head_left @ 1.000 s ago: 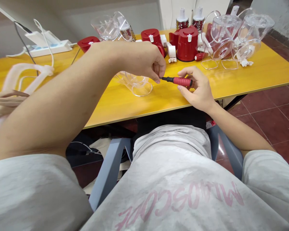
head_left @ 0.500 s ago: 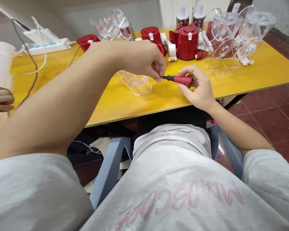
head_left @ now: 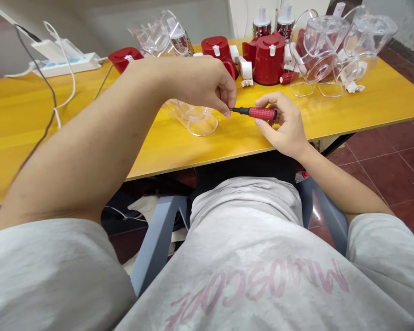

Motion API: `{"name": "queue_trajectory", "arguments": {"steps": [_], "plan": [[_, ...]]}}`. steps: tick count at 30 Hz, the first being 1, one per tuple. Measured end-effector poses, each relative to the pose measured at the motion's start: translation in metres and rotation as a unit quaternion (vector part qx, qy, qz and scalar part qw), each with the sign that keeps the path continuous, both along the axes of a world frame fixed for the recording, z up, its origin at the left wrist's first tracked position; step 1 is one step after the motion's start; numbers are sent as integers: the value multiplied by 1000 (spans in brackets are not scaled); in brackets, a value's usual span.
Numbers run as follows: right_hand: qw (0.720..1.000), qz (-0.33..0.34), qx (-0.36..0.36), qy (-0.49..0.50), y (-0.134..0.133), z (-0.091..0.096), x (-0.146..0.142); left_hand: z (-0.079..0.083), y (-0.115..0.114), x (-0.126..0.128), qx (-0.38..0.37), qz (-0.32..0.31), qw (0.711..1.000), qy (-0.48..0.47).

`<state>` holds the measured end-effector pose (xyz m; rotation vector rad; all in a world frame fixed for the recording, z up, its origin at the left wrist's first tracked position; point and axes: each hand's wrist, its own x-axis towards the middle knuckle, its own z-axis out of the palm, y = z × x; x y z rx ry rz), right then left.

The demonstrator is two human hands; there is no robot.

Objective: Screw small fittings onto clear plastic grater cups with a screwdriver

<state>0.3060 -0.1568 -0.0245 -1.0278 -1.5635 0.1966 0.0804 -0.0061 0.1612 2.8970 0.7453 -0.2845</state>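
A screwdriver [head_left: 262,113] with a red ribbed handle and black collar lies level just above the table, its tip pointing left. My left hand [head_left: 215,87] is bent down at the wrist, and its thumb and fingers pinch the tip end; whether a small bit or screw is between them is hidden. Around the handle's butt end curls my right hand [head_left: 284,122], thumb below the handle and index finger raised above it, in a loose grip. Under my left wrist, a clear plastic housing [head_left: 203,128] rests on the table, partly covered by the forearm.
Red plastic bodies [head_left: 269,59] line the back of the yellow table [head_left: 241,142], with white clips [head_left: 246,71] beside them. Clear housings [head_left: 320,66] are stacked at right. Perforated metal drums [head_left: 261,27] stand behind. A power strip [head_left: 69,64] and cables lie at left.
Another person's hand and the pale, blurred object at the far left have gone from view. A white cable there has shifted. My hands and the screwdriver stay nearly still.
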Motion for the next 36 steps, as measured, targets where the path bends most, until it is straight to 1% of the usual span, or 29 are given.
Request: {"name": "queue_trajectory", "arguments": {"steps": [6, 9, 16, 20, 23, 31, 36], "plan": [[1000, 2, 19, -7, -2, 0, 0, -2, 4, -1, -10, -6, 1000, -4], [1000, 4, 13, -4, -1, 0, 1, -3, 5, -2, -9, -6, 1000, -5], [1000, -13, 14, -20, -1, -1, 1, 0, -1, 0, -17, 12, 1000, -4], [999, -15, 16, -26, -1, 0, 1, -1, 0, -1, -17, 24, 1000, 2], [999, -11, 23, -24, -1, 0, 1, -2, 3, -2, -18, 15, 1000, 0], [1000, -13, 7, -21, -1, 1, 1, -2, 3, -1, -14, 5, 1000, -3], [1000, 0, 21, -18, -1, 0, 1, -3, 6, -3, -7, -13, 1000, -10]]}}
